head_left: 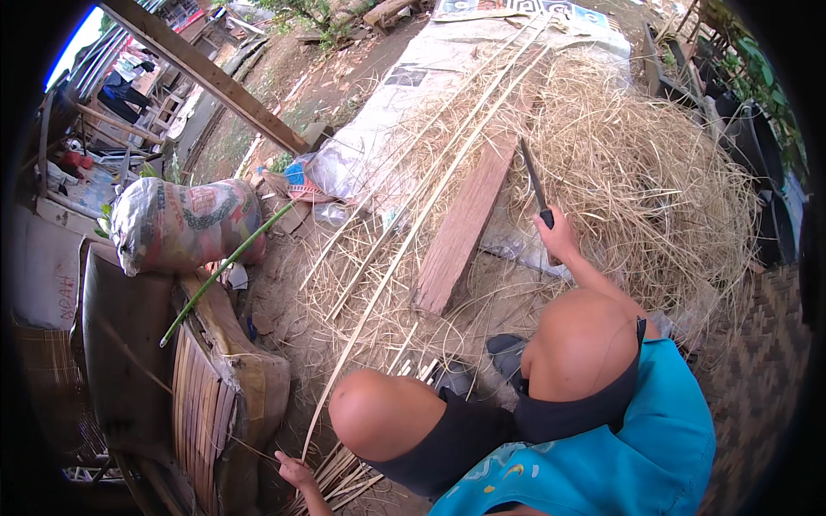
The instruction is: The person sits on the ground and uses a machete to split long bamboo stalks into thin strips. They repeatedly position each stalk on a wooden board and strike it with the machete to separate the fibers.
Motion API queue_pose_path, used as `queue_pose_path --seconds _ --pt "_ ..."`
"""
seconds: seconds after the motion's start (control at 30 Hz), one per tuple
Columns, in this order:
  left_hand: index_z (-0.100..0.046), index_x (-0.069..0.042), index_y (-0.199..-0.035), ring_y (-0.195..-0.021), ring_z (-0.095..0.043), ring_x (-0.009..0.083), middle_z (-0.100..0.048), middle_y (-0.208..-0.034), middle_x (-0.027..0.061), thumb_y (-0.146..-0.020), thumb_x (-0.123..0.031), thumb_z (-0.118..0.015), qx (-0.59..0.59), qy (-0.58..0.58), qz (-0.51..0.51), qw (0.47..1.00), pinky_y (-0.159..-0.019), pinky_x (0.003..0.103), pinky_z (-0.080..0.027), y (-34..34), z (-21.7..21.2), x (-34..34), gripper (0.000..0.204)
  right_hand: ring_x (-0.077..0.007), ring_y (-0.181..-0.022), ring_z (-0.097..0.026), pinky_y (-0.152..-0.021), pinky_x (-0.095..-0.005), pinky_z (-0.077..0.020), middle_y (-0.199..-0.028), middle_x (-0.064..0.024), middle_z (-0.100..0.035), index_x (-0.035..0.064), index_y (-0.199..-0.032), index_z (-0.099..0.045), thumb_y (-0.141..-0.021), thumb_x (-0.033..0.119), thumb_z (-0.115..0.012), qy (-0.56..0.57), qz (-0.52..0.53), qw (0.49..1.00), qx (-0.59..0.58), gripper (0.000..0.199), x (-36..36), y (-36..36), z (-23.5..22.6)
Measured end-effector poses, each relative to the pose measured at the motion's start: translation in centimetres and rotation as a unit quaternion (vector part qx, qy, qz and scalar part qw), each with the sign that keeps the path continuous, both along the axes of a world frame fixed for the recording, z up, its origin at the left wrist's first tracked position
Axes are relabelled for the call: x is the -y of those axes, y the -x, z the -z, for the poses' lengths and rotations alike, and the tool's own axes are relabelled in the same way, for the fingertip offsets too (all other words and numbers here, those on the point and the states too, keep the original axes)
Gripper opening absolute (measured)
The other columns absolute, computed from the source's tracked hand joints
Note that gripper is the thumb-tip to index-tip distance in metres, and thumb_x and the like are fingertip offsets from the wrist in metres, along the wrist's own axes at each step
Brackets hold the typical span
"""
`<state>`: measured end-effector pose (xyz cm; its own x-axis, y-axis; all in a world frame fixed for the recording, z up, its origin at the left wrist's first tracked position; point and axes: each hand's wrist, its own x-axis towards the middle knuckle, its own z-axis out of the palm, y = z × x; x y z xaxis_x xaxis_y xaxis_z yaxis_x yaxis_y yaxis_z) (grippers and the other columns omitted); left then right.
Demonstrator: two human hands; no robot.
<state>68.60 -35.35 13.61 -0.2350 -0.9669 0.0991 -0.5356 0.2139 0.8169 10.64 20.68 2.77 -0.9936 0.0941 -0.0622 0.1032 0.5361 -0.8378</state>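
Note:
My left hand [295, 470], low in the picture beside my left knee, is closed on the near end of a long, thin bamboo strip [413, 234]. From there the strip runs away across the ground toward the far cloth. In my right hand [559, 236] is a knife [533, 176], gripped by its black handle. Its long dark blade points away from me, above the right edge of a reddish-brown wooden plank [465, 224]. The blade appears apart from the strip. More pale strips [348, 477] lie under and beside my left leg.
Curly bamboo shavings [645, 163] form a large heap at the right, over a pale sheet [370, 129]. At the left, a stuffed sack [185, 225] rests by a worn seat [249, 378], with a green stalk [228, 267] in front. A wooden post [215, 82] slants across the upper left.

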Motion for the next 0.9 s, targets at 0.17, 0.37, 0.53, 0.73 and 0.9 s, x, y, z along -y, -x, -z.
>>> queue_pose_path --seconds 0.17,0.37,0.53,0.73,0.9 --pt "-0.042 -0.008 -0.059 -0.04 -0.043 0.0128 -0.044 -0.049 0.002 -0.107 -0.052 -0.044 0.015 -0.11 0.129 0.985 -0.041 0.028 -0.035 14.4 0.2 -2.4 0.066 -0.0361 -0.081 -0.067 -0.074 -0.0463 -0.0506 -0.087 -0.0202 -0.069 0.0018 -0.11 -0.064 -0.092 0.04 -0.069 0.06 0.024 0.997 0.037 0.043 -2.9 -3.7 4.6" --pt "-0.044 -0.01 -0.08 -0.058 -0.053 0.0102 -0.046 -0.065 -0.0005 -0.111 -0.041 -0.039 -0.027 -0.198 0.276 0.94 -0.048 0.024 -0.039 33.9 -2.2 -5.0 0.043 -0.0345 -0.086 -0.069 -0.078 -0.0442 -0.0522 -0.089 -0.0188 -0.069 0.0051 -0.127 -0.061 -0.089 0.037 -0.072 -0.044 0.009 0.999 0.02 0.05 -3.6 -6.9 6.6" --pt "-0.059 -0.004 -0.103 -0.088 -0.067 0.0459 -0.069 -0.091 0.0267 -0.109 -0.044 -0.034 0.188 0.104 0.339 0.916 -0.079 0.054 -0.049 46.1 -5.1 -2.8 0.047 -0.0417 -0.1 -0.069 -0.087 -0.0458 -0.0533 -0.107 -0.0227 -0.071 0.0046 -0.134 -0.058 -0.09 0.035 -0.072 -0.048 -0.143 0.989 -0.002 0.056 -0.2 -7.5 3.9" --pt "-0.054 -0.005 -0.119 -0.103 -0.065 0.0509 -0.068 -0.108 0.0313 -0.107 -0.045 -0.038 0.375 0.217 0.306 0.848 -0.092 0.06 -0.047 54.1 -4.5 4.3 0.045 -0.0427 -0.108 -0.066 -0.092 -0.05 -0.052 -0.122 -0.0228 -0.066 0.0065 -0.136 -0.054 -0.092 0.037 -0.068 -0.157 -0.242 0.958 0.011 0.056 2.7 -8.1 7.1" --pt "-0.048 -0.001 -0.13 -0.122 -0.058 0.0477 -0.051 -0.137 0.0328 -0.095 -0.036 -0.059 0.464 0.224 0.24 0.823 -0.104 0.06 -0.041 54.9 0.1 8.9 0.051 -0.0424 -0.108 -0.066 -0.091 -0.0504 -0.0526 -0.125 -0.0217 -0.066 0.0067 -0.136 -0.053 -0.092 0.038 -0.066 -0.169 -0.224 0.959 0.032 0.055 3.4 -8.5 7.9"
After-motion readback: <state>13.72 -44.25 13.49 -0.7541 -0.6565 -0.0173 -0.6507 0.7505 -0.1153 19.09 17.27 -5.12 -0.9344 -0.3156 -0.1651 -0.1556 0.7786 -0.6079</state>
